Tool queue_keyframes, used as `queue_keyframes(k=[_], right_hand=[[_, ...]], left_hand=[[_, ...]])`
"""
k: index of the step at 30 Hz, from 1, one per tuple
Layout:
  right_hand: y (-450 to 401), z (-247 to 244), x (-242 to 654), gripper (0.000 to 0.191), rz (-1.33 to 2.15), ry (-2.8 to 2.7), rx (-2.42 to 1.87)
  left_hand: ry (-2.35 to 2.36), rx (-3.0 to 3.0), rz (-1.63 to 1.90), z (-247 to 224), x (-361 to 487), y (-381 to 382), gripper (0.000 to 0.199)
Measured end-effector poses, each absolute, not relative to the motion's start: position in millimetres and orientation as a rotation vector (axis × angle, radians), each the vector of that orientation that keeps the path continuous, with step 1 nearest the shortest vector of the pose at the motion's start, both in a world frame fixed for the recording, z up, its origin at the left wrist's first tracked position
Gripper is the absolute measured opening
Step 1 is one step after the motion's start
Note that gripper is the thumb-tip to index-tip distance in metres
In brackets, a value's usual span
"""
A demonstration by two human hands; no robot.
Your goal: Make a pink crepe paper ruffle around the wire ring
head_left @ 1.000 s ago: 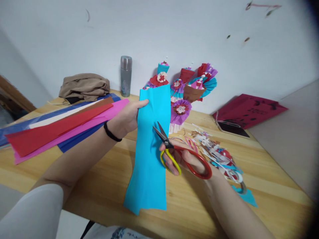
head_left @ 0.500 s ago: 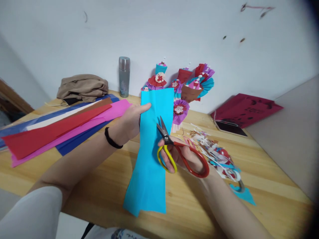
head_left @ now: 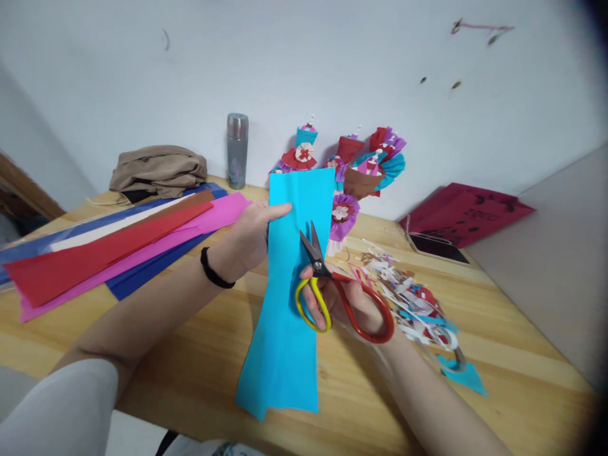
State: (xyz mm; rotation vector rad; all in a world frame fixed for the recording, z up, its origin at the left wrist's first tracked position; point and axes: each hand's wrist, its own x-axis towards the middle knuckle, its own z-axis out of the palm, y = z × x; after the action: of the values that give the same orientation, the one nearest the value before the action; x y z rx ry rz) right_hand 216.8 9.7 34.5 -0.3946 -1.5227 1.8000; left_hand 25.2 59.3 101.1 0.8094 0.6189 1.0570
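A long sheet of turquoise crepe paper hangs upright above the table, flaring toward its lower edge. My left hand grips its left side, thumb across the front and the other fingers hidden behind. In my right hand are scissors with a red handle loop and a yellow one. The blades are parted and point up in front of the paper; I cannot tell whether they touch it. Part of the right hand shows beside the paper's right edge.
Crepe paper strips in several colours lie at the left, before a brown cloth. Behind stand a grey bottle and paper-dressed figures. At the right are paper scraps, a tape roll, a phone and a crimson bag.
The scissors have shifted slightly left and their blades are parted a little differently. The left thumb lies slightly further over the paper. The whole view has tilted a little.
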Motion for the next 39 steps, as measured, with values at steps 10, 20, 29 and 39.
queue_keyframes(k=[10, 20, 29, 39], right_hand=[[9.0, 30.8, 201.9, 0.043, 1.747, -1.418, -0.348], [7.4, 23.8, 196.9, 0.038, 1.721, -1.344, -0.391], [7.3, 22.7, 194.6, 0.043, 1.689, -1.343, -0.433], [7.8, 18.1, 191.4, 0.040, 1.661, -1.324, -0.410]], left_hand=[[0.535, 1.021, 0.947, 92.6, 26.8, 54.6, 0.037], [0.581, 1.024, 0.986, 88.8, 33.0, 49.9, 0.040], [0.714, 1.018, 1.109, 92.0, 39.7, 42.0, 0.037], [0.683, 0.993, 1.157, 88.9, 43.9, 40.1, 0.031]])
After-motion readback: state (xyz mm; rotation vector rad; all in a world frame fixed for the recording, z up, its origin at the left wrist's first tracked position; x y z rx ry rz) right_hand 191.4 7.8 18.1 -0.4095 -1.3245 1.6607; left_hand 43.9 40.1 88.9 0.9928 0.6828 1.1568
